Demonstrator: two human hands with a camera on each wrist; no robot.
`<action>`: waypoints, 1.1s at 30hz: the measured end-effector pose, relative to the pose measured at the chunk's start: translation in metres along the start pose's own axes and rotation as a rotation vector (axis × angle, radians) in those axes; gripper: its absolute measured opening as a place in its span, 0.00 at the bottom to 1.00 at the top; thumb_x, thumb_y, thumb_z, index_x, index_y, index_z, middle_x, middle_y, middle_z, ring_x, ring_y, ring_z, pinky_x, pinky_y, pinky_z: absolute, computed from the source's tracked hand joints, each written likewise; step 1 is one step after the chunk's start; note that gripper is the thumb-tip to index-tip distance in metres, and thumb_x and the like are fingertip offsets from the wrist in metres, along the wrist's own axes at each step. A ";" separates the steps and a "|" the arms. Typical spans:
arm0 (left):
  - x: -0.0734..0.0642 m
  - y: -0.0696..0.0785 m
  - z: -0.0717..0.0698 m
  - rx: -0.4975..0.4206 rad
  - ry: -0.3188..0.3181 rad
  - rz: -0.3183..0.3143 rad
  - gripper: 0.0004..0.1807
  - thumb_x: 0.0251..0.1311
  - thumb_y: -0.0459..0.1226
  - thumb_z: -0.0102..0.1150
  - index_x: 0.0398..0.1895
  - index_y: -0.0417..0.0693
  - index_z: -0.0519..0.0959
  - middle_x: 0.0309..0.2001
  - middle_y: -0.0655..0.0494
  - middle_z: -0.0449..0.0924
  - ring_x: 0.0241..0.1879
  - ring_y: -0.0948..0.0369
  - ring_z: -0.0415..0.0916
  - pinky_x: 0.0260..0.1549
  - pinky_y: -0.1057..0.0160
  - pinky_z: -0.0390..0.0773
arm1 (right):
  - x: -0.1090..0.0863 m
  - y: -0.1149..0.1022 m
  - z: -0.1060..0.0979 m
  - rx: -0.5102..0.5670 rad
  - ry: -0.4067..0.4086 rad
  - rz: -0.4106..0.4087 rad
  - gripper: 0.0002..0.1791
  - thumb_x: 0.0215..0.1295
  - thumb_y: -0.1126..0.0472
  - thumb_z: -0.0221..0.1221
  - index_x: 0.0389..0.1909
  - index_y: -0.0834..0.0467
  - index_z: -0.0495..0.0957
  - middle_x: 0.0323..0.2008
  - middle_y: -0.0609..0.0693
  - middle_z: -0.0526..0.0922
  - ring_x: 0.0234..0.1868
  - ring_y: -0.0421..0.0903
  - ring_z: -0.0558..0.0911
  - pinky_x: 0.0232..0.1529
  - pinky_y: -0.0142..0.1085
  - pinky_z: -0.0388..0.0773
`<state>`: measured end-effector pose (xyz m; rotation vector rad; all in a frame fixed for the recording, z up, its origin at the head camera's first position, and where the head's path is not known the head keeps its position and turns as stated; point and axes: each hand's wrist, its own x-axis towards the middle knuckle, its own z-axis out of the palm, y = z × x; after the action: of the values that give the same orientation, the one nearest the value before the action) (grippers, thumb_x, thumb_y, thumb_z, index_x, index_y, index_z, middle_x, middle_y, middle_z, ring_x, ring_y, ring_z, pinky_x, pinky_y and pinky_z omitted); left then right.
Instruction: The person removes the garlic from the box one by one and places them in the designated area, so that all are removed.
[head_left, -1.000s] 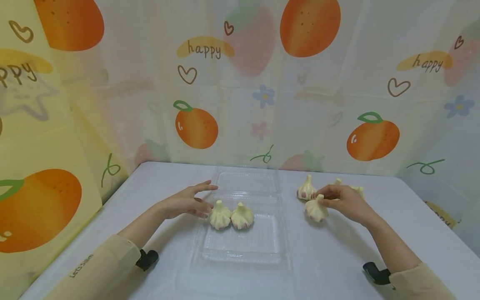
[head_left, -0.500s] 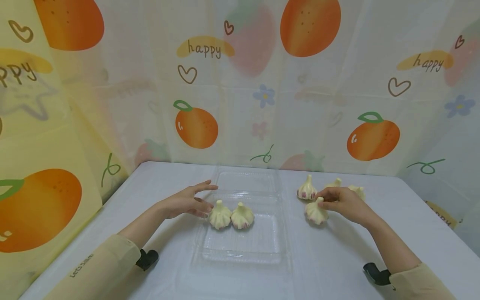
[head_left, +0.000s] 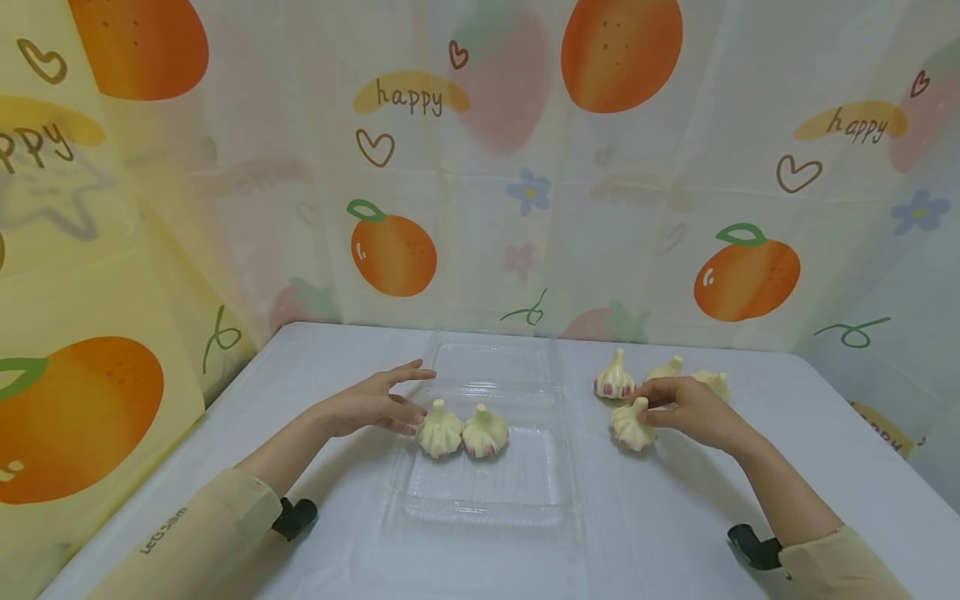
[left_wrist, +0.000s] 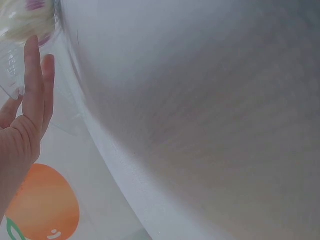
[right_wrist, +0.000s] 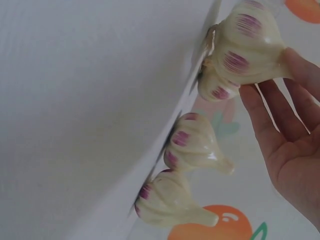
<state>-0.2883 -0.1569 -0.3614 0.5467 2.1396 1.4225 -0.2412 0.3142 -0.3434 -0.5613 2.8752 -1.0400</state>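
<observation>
My right hand (head_left: pixel 692 408) pinches a garlic bulb (head_left: pixel 632 428) by its stem, low over the right side of the table. In the right wrist view, the thumb and fingers meet around that stem. Just behind stand several other garlic bulbs (head_left: pixel 614 377), partly covered by the hand in the head view. At the left, my left hand (head_left: pixel 375 403) has its fingers extended and relaxed beside a clear plastic box (head_left: pixel 517 492). Its fingertips touch or nearly touch the left one of two garlic bulbs (head_left: pixel 439 432) sitting side by side in the box.
The box's transparent lid (head_left: pixel 491 364) appears folded back toward the rear of the table. A white cloth (head_left: pixel 637 517) covers the tabletop. Behind it hangs a fruit-printed curtain (head_left: pixel 480 233), with a yellow one (head_left: pixel 67 283) along the left side.
My right hand and its garlic bulb have come down slightly toward the table. More of the bulbs behind shows now. The left hand has stayed still.
</observation>
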 end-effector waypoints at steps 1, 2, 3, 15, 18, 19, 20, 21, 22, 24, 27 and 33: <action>0.000 0.000 0.000 0.000 0.000 0.000 0.44 0.60 0.36 0.65 0.77 0.44 0.54 0.82 0.50 0.26 0.59 0.55 0.78 0.52 0.55 0.85 | 0.000 0.000 0.000 -0.009 0.001 -0.004 0.11 0.62 0.59 0.66 0.45 0.57 0.84 0.45 0.54 0.86 0.44 0.39 0.82 0.39 0.26 0.81; 0.000 0.000 0.000 0.000 0.000 0.001 0.44 0.60 0.36 0.65 0.77 0.44 0.54 0.82 0.50 0.26 0.59 0.55 0.78 0.52 0.55 0.85 | 0.000 -0.001 0.000 -0.014 0.002 -0.008 0.11 0.62 0.59 0.66 0.45 0.57 0.84 0.44 0.54 0.86 0.45 0.41 0.82 0.39 0.25 0.81; 0.000 0.000 0.000 -0.001 0.000 0.001 0.43 0.60 0.36 0.65 0.77 0.44 0.54 0.82 0.50 0.26 0.59 0.55 0.78 0.52 0.55 0.85 | 0.000 -0.002 0.000 -0.021 0.002 -0.012 0.12 0.62 0.59 0.66 0.45 0.58 0.84 0.44 0.54 0.86 0.46 0.43 0.83 0.39 0.25 0.81; 0.001 0.000 -0.001 0.005 0.005 -0.001 0.44 0.60 0.36 0.66 0.77 0.45 0.55 0.82 0.50 0.27 0.56 0.57 0.79 0.52 0.55 0.86 | -0.001 -0.002 0.001 -0.031 -0.014 -0.013 0.11 0.59 0.61 0.67 0.44 0.54 0.84 0.47 0.54 0.87 0.52 0.55 0.84 0.44 0.27 0.82; 0.001 0.000 -0.001 0.008 0.004 -0.002 0.44 0.60 0.36 0.66 0.77 0.45 0.55 0.82 0.50 0.26 0.56 0.58 0.79 0.52 0.55 0.86 | -0.001 -0.003 0.001 -0.033 -0.014 -0.021 0.11 0.59 0.61 0.67 0.44 0.54 0.84 0.46 0.54 0.87 0.52 0.55 0.84 0.45 0.31 0.84; 0.001 0.000 -0.001 0.008 0.003 -0.002 0.44 0.60 0.36 0.66 0.77 0.45 0.55 0.82 0.50 0.26 0.56 0.58 0.79 0.52 0.55 0.86 | -0.001 -0.003 0.001 -0.032 -0.015 -0.022 0.11 0.59 0.61 0.67 0.44 0.54 0.84 0.46 0.54 0.87 0.52 0.55 0.84 0.46 0.33 0.85; 0.001 0.000 -0.001 0.009 0.002 -0.002 0.44 0.60 0.36 0.66 0.77 0.45 0.55 0.82 0.50 0.26 0.56 0.58 0.79 0.52 0.55 0.86 | -0.001 -0.003 0.001 -0.033 -0.014 -0.022 0.11 0.59 0.61 0.67 0.44 0.54 0.84 0.46 0.55 0.87 0.51 0.55 0.84 0.46 0.36 0.86; 0.001 0.000 -0.001 0.009 0.002 -0.002 0.44 0.60 0.36 0.66 0.77 0.45 0.55 0.82 0.50 0.26 0.56 0.58 0.79 0.52 0.55 0.86 | -0.002 -0.004 0.001 -0.033 -0.015 -0.023 0.11 0.59 0.61 0.67 0.44 0.55 0.84 0.46 0.55 0.87 0.51 0.55 0.84 0.47 0.38 0.86; 0.001 0.000 -0.001 0.010 0.002 -0.002 0.44 0.60 0.36 0.66 0.77 0.45 0.55 0.82 0.50 0.26 0.56 0.58 0.79 0.52 0.55 0.86 | -0.002 -0.004 0.000 -0.035 -0.012 -0.024 0.11 0.59 0.61 0.67 0.44 0.55 0.84 0.46 0.55 0.87 0.51 0.56 0.84 0.48 0.40 0.86; 0.002 0.000 -0.001 0.009 0.002 -0.002 0.44 0.60 0.36 0.66 0.77 0.45 0.55 0.82 0.50 0.26 0.56 0.57 0.79 0.52 0.55 0.86 | -0.002 -0.005 0.000 -0.039 -0.003 -0.020 0.12 0.59 0.62 0.67 0.44 0.56 0.84 0.47 0.56 0.87 0.52 0.56 0.84 0.50 0.44 0.86; 0.001 0.000 -0.001 0.010 0.002 -0.003 0.44 0.60 0.36 0.66 0.77 0.45 0.54 0.82 0.49 0.26 0.56 0.57 0.78 0.52 0.55 0.86 | -0.002 -0.009 0.000 -0.044 0.025 -0.030 0.13 0.60 0.63 0.66 0.46 0.58 0.83 0.49 0.58 0.86 0.53 0.57 0.83 0.51 0.46 0.85; 0.001 0.000 -0.001 0.012 0.001 -0.005 0.44 0.60 0.36 0.66 0.77 0.45 0.54 0.82 0.50 0.26 0.57 0.57 0.78 0.52 0.55 0.85 | -0.003 -0.020 0.002 -0.041 0.113 -0.045 0.13 0.63 0.66 0.63 0.49 0.60 0.83 0.48 0.58 0.86 0.54 0.60 0.83 0.49 0.43 0.86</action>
<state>-0.2892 -0.1572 -0.3613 0.5448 2.1509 1.4081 -0.2316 0.2998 -0.3322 -0.5914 3.0011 -1.0546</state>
